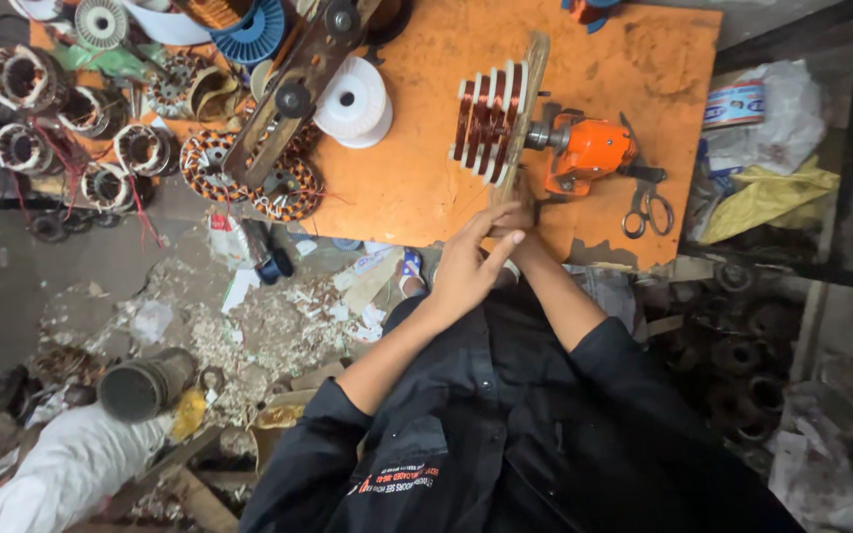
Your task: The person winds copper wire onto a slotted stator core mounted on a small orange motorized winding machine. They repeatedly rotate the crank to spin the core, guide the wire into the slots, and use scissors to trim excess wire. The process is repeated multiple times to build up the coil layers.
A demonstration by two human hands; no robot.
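Observation:
My left hand (466, 266) hangs at the near edge of the orange table (417, 168), fingers stretched out and apart, covering most of my right hand (515, 219). The right hand sits just below the stepped winding former with copper wire coils (491, 118); its fingers are hidden, so its grip is unclear. The former is mounted on an orange hand-crank winding machine (584, 148). Thin copper strands run from the coils toward my hands.
Scissors (647, 209) lie right of the winder. A white spool (352, 102), a wooden frame (293, 94) and wound stators (249, 173) sit on the left. Several stators (27, 79) stand at the far left. Paper scraps and a grey pipe (145, 385) litter the floor.

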